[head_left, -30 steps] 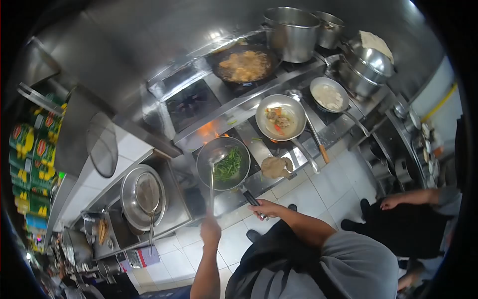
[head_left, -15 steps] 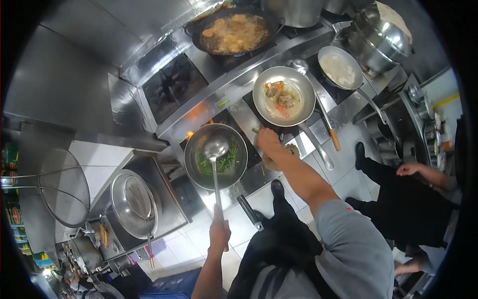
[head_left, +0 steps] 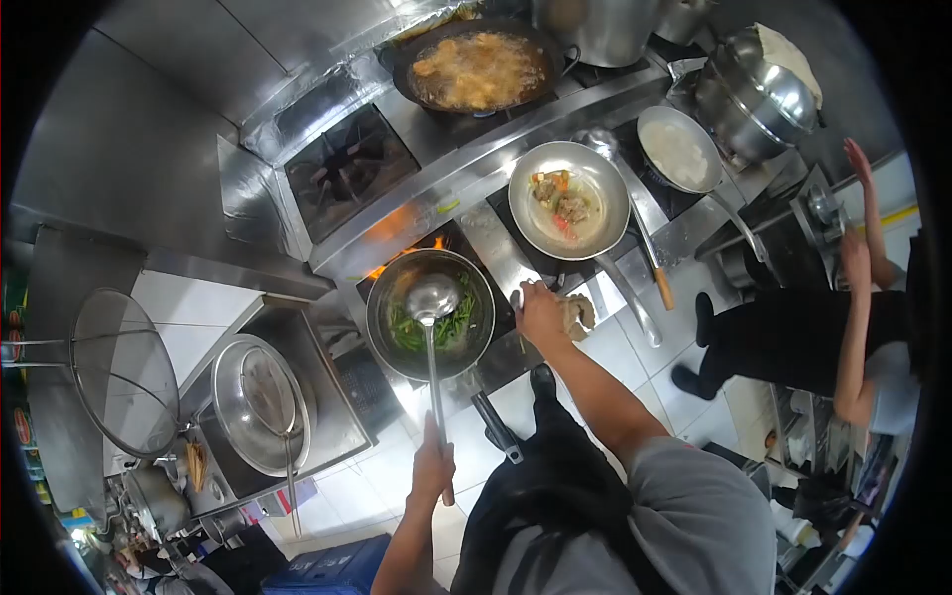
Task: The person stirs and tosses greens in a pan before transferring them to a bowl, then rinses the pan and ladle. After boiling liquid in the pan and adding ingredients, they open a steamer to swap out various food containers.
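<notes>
My left hand (head_left: 432, 468) is closed around the handle of a long metal ladle (head_left: 430, 362). The ladle's bowl rests inside a deep frying pan (head_left: 372, 322) holding green vegetables (head_left: 458, 325), over a lit burner. That pan's black handle (head_left: 494, 424) points toward me, with no hand on it. My right hand (head_left: 540, 315) is at the steel stove front, right of this pan, fingers bent together; what they hold, if anything, I cannot make out. A crumpled brown cloth (head_left: 579, 315) lies right beside it. Beyond sits a frying pan (head_left: 521, 223) with browned food and red bits.
At the back, a black wok (head_left: 407, 74) of bubbling oil fries golden pieces. A small pan of pale liquid (head_left: 677, 149) stands right. Flames (head_left: 402, 260) rise behind the vegetable pan. On the left are a steel bowl (head_left: 226, 416) and strainer (head_left: 180, 392). A co-worker (head_left: 793, 342) stands right.
My right hand has drawn back slightly toward me along the stove front. The ladle stays in the vegetables. Flames show more behind the pan. The co-worker's arms have risen.
</notes>
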{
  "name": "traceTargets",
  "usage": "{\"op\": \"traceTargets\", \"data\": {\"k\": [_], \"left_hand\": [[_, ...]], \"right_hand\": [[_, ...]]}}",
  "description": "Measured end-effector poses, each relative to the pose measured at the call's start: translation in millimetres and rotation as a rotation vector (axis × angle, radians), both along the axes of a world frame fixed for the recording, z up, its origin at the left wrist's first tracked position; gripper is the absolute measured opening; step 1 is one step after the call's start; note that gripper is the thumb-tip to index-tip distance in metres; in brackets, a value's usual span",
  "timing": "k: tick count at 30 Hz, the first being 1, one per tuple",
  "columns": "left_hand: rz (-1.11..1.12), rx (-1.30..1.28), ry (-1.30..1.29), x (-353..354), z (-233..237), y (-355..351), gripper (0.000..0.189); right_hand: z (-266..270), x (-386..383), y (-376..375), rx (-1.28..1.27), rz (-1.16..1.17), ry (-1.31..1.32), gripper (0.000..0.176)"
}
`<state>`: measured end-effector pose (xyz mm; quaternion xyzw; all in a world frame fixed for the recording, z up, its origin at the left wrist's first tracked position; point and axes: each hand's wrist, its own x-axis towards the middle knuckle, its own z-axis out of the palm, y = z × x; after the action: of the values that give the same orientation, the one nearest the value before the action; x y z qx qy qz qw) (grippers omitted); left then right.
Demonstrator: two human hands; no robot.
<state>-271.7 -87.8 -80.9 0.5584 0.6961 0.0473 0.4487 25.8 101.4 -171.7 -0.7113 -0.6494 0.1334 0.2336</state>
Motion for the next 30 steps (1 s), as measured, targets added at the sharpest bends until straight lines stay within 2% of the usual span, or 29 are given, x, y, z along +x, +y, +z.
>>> {"op": "traceTargets", "data": {"k": [1,2,4,7,9,11,13,15,16,17,19,20,21,23,24,25,27,30], "left_hand": [[-0.011,0.008,0.003,-1,0,1,0.083],[-0.019,0.013,0.007,-2,-1,1,0.083],[-0.022,0.009,0.016,-2,1,2,0.083],[-0.009,-0.040,-0.014,-4,4,8,0.082],[-0.034,0.086,0.040,-11,-17,0,0.078],[0.051,0.202,0.038,-13,-17,-8,0.073],[0.149,0.321,-0.016,-6,10,-3,0.056],[0.176,0.493,-0.007,-16,13,-2,0.052],[0.234,0.245,0.076,-17,33,9,0.049],[0.236,0.297,0.030,-21,32,17,0.048],[0.122,0.385,0.104,-29,-18,22,0.046],[0.012,0.623,0.064,-31,-32,20,0.048],[0.013,0.630,0.065,-30,-7,23,0.048],[-0.118,0.234,0.330,-35,62,12,0.051],[-0.110,0.075,0.368,-41,91,8,0.052],[-0.101,0.120,0.408,-46,110,-4,0.054],[-0.049,0.136,0.344,-69,110,-29,0.053],[-0.037,0.081,0.313,-83,78,-29,0.049]], "right_hand": [[2,2,10,-0.111,-0.068,-0.035,0.026],[-4,5,19,-0.104,-0.065,-0.038,0.026],[-27,10,28,-0.266,-0.023,-0.125,0.025],[-19,10,29,-0.303,-0.032,-0.099,0.025],[-10,9,31,-0.260,-0.048,-0.126,0.030],[-7,6,27,-0.270,0.019,-0.187,0.036],[-5,9,27,-0.268,0.003,-0.201,0.040],[-14,11,30,-0.271,-0.010,-0.168,0.036],[-20,10,30,-0.188,-0.038,-0.148,0.031],[-25,12,30,-0.193,-0.043,-0.148,0.031],[-30,10,31,-0.176,-0.016,-0.143,0.028],[-29,7,30,-0.173,-0.015,-0.139,0.028],[-26,7,33,-0.210,-0.029,-0.116,0.029],[-24,10,35,-0.250,-0.036,-0.100,0.029],[-26,11,36,-0.245,-0.030,-0.096,0.027],[-27,12,35,-0.240,-0.026,-0.090,0.024],[-11,15,20,-0.226,-0.062,-0.039,0.022],[38,6,-5,-0.214,-0.118,0.114,0.017]]}}
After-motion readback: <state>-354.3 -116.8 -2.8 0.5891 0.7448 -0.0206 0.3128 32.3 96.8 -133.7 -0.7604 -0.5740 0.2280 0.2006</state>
